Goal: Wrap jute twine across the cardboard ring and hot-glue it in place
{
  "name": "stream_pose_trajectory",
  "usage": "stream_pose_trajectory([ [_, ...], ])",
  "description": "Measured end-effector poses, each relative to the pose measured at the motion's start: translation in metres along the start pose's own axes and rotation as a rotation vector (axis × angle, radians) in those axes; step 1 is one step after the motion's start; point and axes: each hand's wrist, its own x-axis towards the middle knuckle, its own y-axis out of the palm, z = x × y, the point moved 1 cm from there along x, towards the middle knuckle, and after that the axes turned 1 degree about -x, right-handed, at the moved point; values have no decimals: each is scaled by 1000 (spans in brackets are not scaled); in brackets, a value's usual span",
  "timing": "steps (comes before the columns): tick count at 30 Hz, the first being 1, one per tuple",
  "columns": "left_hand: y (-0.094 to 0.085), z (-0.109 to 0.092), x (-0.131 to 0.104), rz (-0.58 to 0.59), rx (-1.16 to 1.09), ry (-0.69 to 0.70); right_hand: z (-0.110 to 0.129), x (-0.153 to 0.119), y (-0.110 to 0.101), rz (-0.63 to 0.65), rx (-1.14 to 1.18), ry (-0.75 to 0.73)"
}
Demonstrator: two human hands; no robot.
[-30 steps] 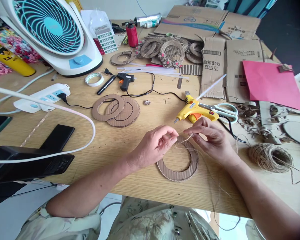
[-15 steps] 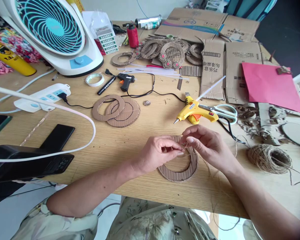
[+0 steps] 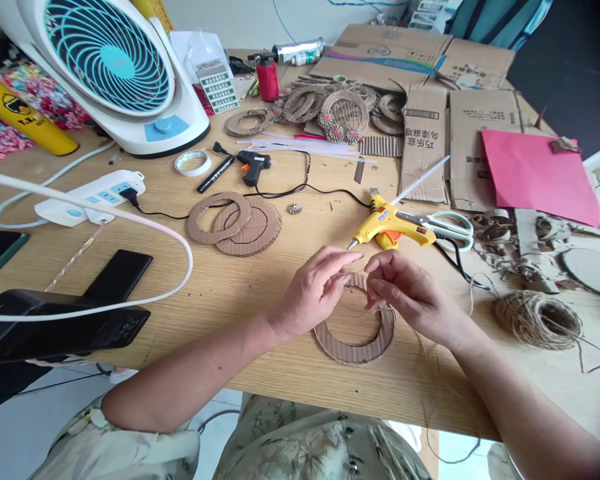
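A corrugated cardboard ring (image 3: 355, 352) lies flat at the table's near edge, below both hands. My right hand (image 3: 415, 293) is above its right side, thumb and fingers pinched on thin jute twine (image 3: 371, 307). Loose strands of the twine hang from that hand and trail down past the table edge. My left hand (image 3: 313, 290) hovers over the ring's left side, its fingers stretched out and the thumb apart from them. A small gap separates the hands. The ball of twine (image 3: 535, 319) sits to the right of my right forearm.
Beyond the hands stand a yellow glue gun (image 3: 395, 225) and scissors (image 3: 453, 227). Cardboard discs (image 3: 250, 230), a black glue gun (image 3: 253, 167) and a tape roll (image 3: 193, 163) lie left. A fan (image 3: 130, 73), power strip (image 3: 90, 199), finished rings (image 3: 347, 110) and cardboard sheets (image 3: 485, 147) surround the work area.
The hands, together at the twine before, have moved apart. My left hand has risen slightly and pulled left, its fingers opening. My right hand keeps its pinch on the twine.
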Motion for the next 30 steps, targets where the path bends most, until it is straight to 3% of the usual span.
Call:
stream_pose_trajectory([
  [4,6,2,-1,130,239,60,-1,1,-2,-6,2,45],
  [8,8,6,-5,252,461,-43,-2,3,-10,-68,-44,76],
  [12,8,7,-6,287,574,-92,-2,2,-17,-104,-88,83],
  [14,7,4,-6,293,615,-138,-3,2,-21,-131,-170,60],
  [17,4,-2,-7,303,630,-240,-5,2,-28,-248,-469,-46],
  [21,-1,-6,-6,219,538,-202,-2,3,-29,-346,-727,-241],
  [25,-3,-7,2,76,153,-22,5,2,-19,-309,-794,-386],
  [30,0,-9,12,102,-131,-32,4,2,-8,-223,-694,-448],
])
